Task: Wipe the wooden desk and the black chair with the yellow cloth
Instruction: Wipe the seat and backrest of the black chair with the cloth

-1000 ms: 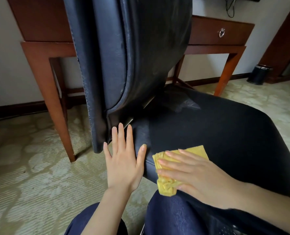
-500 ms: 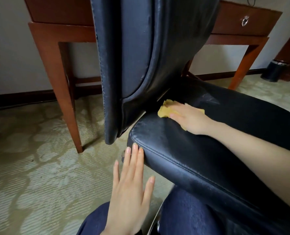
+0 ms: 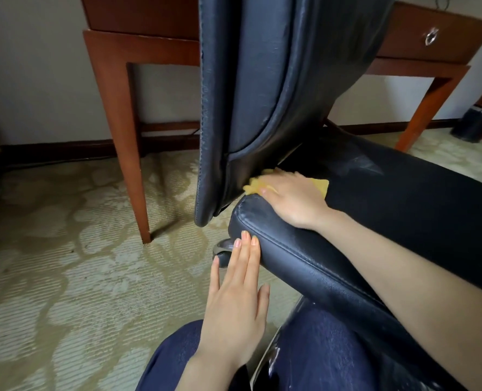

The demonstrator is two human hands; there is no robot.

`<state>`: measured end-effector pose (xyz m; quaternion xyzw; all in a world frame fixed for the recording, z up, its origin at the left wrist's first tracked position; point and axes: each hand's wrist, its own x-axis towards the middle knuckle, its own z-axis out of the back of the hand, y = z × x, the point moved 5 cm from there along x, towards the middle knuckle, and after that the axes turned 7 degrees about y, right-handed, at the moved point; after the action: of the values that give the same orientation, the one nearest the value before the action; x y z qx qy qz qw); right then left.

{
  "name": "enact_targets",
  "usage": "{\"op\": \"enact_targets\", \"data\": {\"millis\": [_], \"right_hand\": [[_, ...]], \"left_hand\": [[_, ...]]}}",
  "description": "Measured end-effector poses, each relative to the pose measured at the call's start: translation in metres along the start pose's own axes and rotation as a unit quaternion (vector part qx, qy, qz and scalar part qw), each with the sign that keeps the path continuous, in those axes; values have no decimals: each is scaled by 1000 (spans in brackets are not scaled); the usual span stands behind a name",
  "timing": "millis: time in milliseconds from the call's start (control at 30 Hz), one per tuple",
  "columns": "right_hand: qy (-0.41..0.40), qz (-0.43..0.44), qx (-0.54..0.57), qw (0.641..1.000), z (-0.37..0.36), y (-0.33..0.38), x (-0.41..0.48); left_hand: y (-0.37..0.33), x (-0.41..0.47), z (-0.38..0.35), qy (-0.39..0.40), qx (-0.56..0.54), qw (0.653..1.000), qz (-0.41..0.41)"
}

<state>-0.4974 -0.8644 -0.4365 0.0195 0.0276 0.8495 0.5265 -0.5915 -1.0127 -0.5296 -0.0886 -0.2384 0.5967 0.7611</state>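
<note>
While lying flat with fingers straight and together, the right hand (image 3: 293,198) is pressing the yellow cloth (image 3: 318,185) onto the rear of the black chair (image 3: 417,210), centre of the frame, at the crease under the backrest (image 3: 248,80). The cloth is bunching ahead of the fingertips and showing a flat corner to the right of the hand.

Judging it soft, light and limp: likely crumpling rather than sliding unless it is kept under a spread palm. Flat pressure over its middle is looking right, and pinching a fold would suit the narrow crease. The seat leather is looking smooth, scuffed, probably a little slippery.

Lower centre, the left hand (image 3: 234,306) is holding nothing, fingers straight, tips touching the seat's near edge, probably steadying a chair that may swivel.

The wooden desk (image 3: 115,69) is standing behind, across the upper frame. A black bin (image 3: 476,124) is sitting at far right.
</note>
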Motion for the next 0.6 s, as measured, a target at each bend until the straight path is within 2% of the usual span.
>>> {"op": "enact_targets", "data": {"millis": [167, 300, 433, 500, 600], "right_hand": [[38, 58, 14, 997, -4, 31, -42], [52, 106, -49, 992, -12, 34, -79], [48, 83, -129, 987, -19, 24, -121], [53, 85, -141, 985, -23, 17, -142], [53, 89, -132, 986, -20, 0, -165]], "left_hand": [[-2, -2, 0, -15, 36, 999, 14], [-3, -1, -5, 24, 19, 999, 22], [-3, -2, -4, 34, -4, 999, 16], [-3, -3, -1, 22, 18, 999, 17], [-1, -3, -1, 34, -7, 999, 14]]}}
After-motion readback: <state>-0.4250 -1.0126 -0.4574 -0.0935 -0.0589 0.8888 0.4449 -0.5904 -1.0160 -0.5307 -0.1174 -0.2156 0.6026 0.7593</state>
